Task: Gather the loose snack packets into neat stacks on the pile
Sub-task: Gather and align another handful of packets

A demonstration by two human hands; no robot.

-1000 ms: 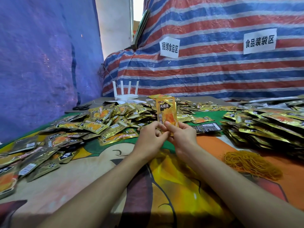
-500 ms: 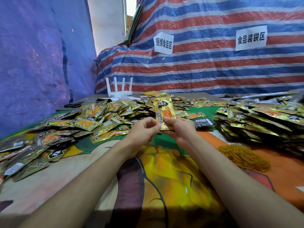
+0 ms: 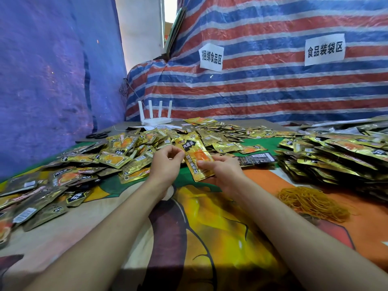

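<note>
A small stack of gold snack packets (image 3: 196, 156) stands tilted above the table centre. My right hand (image 3: 222, 171) grips its lower right edge from beneath. My left hand (image 3: 165, 164) is at the stack's upper left edge, fingers pinched on a thin yellow rubber band that runs across the front packet. Loose gold packets (image 3: 117, 156) lie scattered over the left and far middle of the table. A big pile of stacked packets (image 3: 336, 158) fills the right side.
A heap of yellow rubber bands (image 3: 310, 200) lies right of my right forearm. A black packet (image 3: 256, 158) sits behind my right hand. A white router (image 3: 155, 116) and black scissors (image 3: 97, 135) are at the far left edge. Tarps wall the back and left.
The stack has tipped from upright to leaning left and back. My left hand has slid off its lower edge to its upper left side, and a rubber band now crosses the front packet.
</note>
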